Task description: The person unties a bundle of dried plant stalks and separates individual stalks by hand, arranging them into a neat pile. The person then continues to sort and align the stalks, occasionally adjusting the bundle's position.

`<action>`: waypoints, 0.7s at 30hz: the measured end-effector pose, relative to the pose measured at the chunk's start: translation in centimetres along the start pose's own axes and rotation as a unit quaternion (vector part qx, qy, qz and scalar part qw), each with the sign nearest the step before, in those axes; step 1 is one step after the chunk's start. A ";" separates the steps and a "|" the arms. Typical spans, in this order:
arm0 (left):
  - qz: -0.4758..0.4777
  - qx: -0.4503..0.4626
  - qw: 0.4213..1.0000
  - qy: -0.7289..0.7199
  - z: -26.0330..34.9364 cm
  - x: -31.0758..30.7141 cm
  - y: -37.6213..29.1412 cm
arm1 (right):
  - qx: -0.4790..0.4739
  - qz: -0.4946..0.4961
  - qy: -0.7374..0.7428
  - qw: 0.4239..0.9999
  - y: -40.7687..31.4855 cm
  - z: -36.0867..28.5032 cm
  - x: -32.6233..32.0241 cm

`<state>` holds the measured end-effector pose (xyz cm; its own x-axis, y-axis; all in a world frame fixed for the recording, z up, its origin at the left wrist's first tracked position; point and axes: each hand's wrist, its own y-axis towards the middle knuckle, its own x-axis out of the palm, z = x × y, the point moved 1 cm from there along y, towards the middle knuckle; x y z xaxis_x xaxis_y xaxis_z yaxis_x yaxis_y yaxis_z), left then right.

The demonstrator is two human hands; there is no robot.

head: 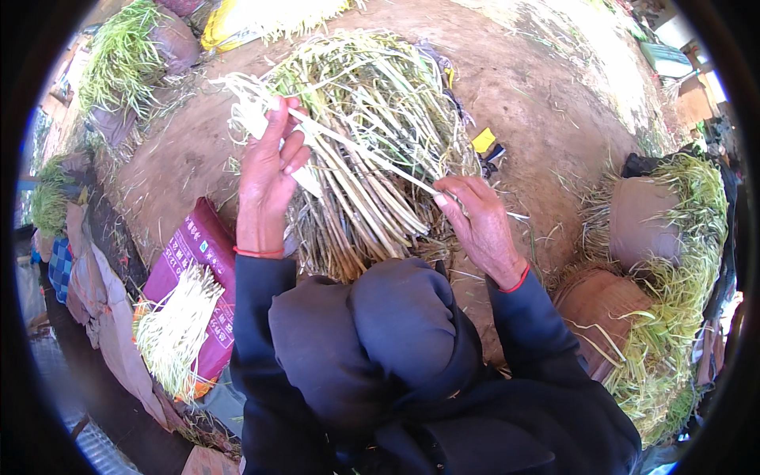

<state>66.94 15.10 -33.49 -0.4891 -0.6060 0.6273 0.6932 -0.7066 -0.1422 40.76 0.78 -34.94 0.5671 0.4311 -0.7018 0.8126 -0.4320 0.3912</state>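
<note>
A long pale plant stalk [371, 155] stretches slantwise between my hands. My left hand [270, 163] grips its upper part, near thin curling pale leaves [237, 89]. A white pointed piece [307, 181] shows below the left fingers; the hand partly hides it, and I cannot tell what it is. With thumb and fingers, my right hand [475, 222] pinches the stalk's lower end. Beneath both hands a large heap of long stalks [350, 196] lies on the ground, brownish ends towards my knees and greenish-yellow leaves away from me.
At my left, a bunch of pale stalks [181, 326] rests on a purple printed sack [205, 243]. Cut leaves [683, 332] and brown bundles [644, 219] line the right side. A yellow scrap [483, 140] lies on the earthen floor [534, 119]. More leaves [122, 59] stand far left.
</note>
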 end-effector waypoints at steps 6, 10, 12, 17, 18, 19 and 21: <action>-0.003 0.025 1.000 0.010 0.5 0.7 -0.1 | 0.063 -0.083 0.113 0.988 -0.2 -1.4 0.2; -0.038 0.005 0.999 -0.010 0.0 2.0 -0.7 | 0.042 -0.052 0.142 0.988 1.5 -3.3 0.7; -0.046 -0.006 0.999 0.014 -0.9 2.6 -1.4 | 0.035 -0.035 0.152 0.987 3.0 -4.3 1.4; -0.070 -0.016 0.996 0.046 -2.7 3.7 -2.5 | 0.042 -0.045 0.155 0.986 6.3 -5.9 3.3; -0.076 -0.023 0.995 0.053 -2.9 3.7 -2.5 | 0.017 -0.029 0.159 0.987 6.5 -6.0 3.5; -0.067 -0.018 0.998 0.001 -3.2 3.7 -2.4 | -0.008 -0.012 0.162 0.987 6.6 -6.1 3.7; -0.017 -0.032 0.999 -0.020 -3.0 2.9 -2.1 | 0.008 -0.065 0.111 0.992 5.9 -5.6 3.2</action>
<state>62.50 13.74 -33.70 -0.4888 -0.5678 0.6623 0.6406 -0.7490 -0.1693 48.13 4.04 -31.56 0.4746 0.6477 -0.5961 0.8797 -0.3729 0.2952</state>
